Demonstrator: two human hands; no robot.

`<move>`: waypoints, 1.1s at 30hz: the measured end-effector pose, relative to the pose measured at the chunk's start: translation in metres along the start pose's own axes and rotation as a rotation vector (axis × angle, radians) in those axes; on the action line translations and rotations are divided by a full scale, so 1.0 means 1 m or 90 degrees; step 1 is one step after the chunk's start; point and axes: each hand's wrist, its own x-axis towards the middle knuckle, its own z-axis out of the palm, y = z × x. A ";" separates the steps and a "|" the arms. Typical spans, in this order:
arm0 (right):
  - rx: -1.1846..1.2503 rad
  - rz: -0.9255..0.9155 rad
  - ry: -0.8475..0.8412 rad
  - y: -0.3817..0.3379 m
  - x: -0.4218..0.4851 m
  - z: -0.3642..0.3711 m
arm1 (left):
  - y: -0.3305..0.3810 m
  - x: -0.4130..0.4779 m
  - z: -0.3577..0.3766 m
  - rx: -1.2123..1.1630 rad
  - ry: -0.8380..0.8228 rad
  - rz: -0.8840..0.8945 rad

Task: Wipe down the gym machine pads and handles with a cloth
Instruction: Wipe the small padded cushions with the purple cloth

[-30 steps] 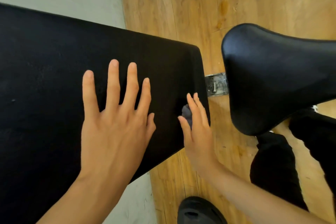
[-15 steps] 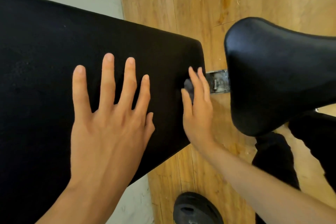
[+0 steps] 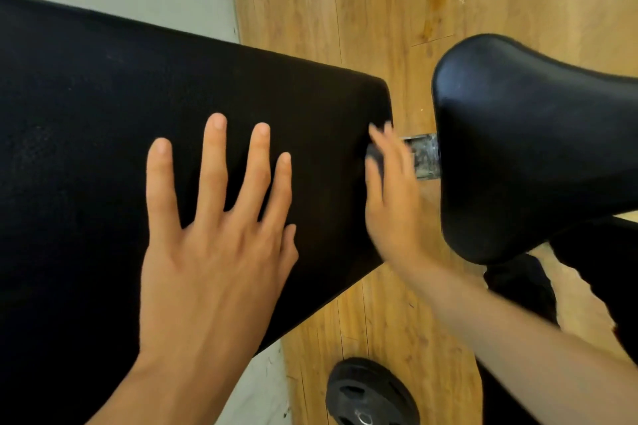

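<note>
The left-hand grip point(image 3: 210, 252) is laid flat on the long black pad point(image 3: 103, 114), fully open, with fingers spread and straight; nothing is held in it. The right-hand grip point(image 3: 393, 203) is applied to the short end edge of the same pad, with its fingers extended upward. A small dark cloth point(image 3: 374, 157) is located under these fingertips, against the pad edge. The right hand is blurred, so it cannot be told whether the cloth is pinched or only pressed. A metal bracket point(image 3: 424, 159) is seen between this pad and the rounded black seat point(image 3: 535, 148) at the right. A weight plate point(image 3: 369, 393) lies on the wooden floor point(image 3: 379, 10) below.
</note>
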 end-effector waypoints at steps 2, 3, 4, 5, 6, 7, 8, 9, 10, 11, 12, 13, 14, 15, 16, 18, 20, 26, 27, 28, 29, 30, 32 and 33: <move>-0.009 -0.003 -0.024 0.004 -0.043 -0.003 | -0.001 0.001 0.000 -0.006 -0.005 0.007; -0.007 -0.004 -0.030 0.006 -0.037 -0.004 | -0.001 0.001 0.000 -0.008 -0.007 0.010; 0.002 0.002 -0.014 0.008 -0.014 -0.003 | 0.000 0.001 0.000 -0.010 -0.008 0.011; 0.012 0.015 0.005 0.009 0.019 0.000 | 0.001 0.001 0.001 -0.011 -0.007 0.012; 0.008 0.026 0.017 0.010 0.058 0.003 | 0.001 0.001 0.002 -0.014 -0.004 0.013; -0.008 0.035 0.017 0.008 0.095 0.004 | 0.002 0.001 0.003 -0.019 0.000 0.012; -0.023 0.026 0.011 0.006 0.125 0.004 | 0.002 0.001 0.004 -0.026 0.004 0.006; -0.023 0.019 0.007 0.004 0.142 0.004 | 0.003 0.002 0.005 -0.034 0.004 -0.001; -0.021 0.008 0.005 0.004 0.143 0.005 | 0.003 0.003 0.005 -0.038 0.001 -0.004; -0.013 -0.005 -0.002 0.007 0.128 0.003 | 0.003 0.003 0.005 -0.040 -0.004 -0.006; -0.001 -0.013 -0.005 0.012 0.103 -0.001 | 0.003 0.004 0.005 -0.041 -0.007 -0.005; 0.014 0.004 -0.012 0.019 0.071 -0.005 | 0.003 0.004 0.005 -0.041 -0.010 0.000; 0.017 0.033 -0.022 0.026 0.034 -0.010 | 0.003 0.004 0.005 -0.039 -0.012 0.005; 0.008 0.065 -0.030 0.031 -0.002 -0.012 | 0.002 0.003 0.004 -0.034 -0.013 0.010; 0.005 0.084 -0.034 0.035 -0.031 -0.012 | 0.002 0.003 0.003 -0.027 -0.011 0.015; 0.007 0.100 -0.039 0.041 -0.043 -0.013 | 0.003 0.001 0.003 -0.016 0.002 0.016; 0.003 0.117 -0.033 0.040 0.002 -0.011 | 0.006 0.001 0.007 -0.020 0.015 0.013; 0.039 0.019 -0.004 0.010 0.089 0.000 | 0.008 0.007 0.021 -0.115 0.006 0.000; 0.035 0.017 0.007 0.017 0.064 -0.001 | 0.009 0.006 0.019 -0.100 0.009 -0.003; 0.029 0.029 0.010 0.026 0.032 -0.003 | 0.009 0.004 0.018 -0.074 0.014 -0.004; 0.021 0.049 0.001 0.036 -0.003 -0.006 | 0.009 0.001 0.015 -0.050 0.023 -0.001; 0.020 0.075 -0.018 0.044 -0.039 -0.009 | 0.009 0.000 0.011 -0.038 0.029 0.006; 0.029 0.100 -0.058 0.051 -0.086 -0.014 | 0.009 -0.001 0.004 -0.035 0.028 0.016; 0.027 0.100 -0.068 0.051 -0.087 -0.016 | 0.009 0.000 0.005 -0.032 0.023 0.012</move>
